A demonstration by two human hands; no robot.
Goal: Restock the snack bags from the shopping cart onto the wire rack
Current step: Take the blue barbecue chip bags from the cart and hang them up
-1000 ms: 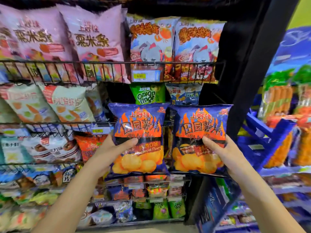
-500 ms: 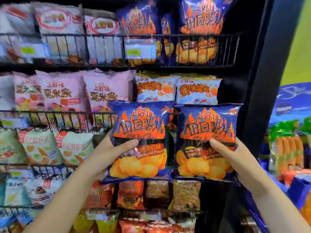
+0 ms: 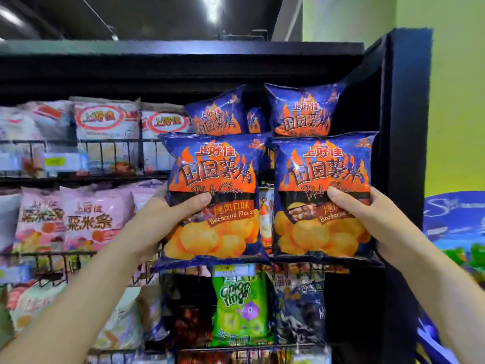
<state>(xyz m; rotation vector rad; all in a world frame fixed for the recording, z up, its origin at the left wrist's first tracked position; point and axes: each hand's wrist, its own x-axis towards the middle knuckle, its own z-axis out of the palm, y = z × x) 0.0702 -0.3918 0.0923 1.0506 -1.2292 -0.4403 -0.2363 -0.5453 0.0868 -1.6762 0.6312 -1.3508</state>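
Head view: higher than earlier, the left chip bag (image 3: 212, 166) and right chip bag (image 3: 325, 166) now front the top tier of the wire rack (image 3: 105, 151). The left hand (image 3: 157, 222) grips its bag, thumb across the front; the right hand (image 3: 372, 222) grips likewise.

Ceiling (image 3: 131, 19): dark, matte, with ducts or beams running across it
Strip light (image 3: 211, 6): bright white, top centre of the ceiling
Second light (image 3: 10, 17): white streak, far upper left, blurred
Wall (image 3: 446, 101): plain yellow-green, upper right, evenly lit
Top board (image 3: 183, 51): black, flat, spans the width above the rack (image 3: 115, 141)
Side post (image 3: 409, 127): black, upright, closes the rack on the right, meets the top board at the corner
Display (image 3: 454, 224): blue, printed, low right before the wall; print too blurred to read
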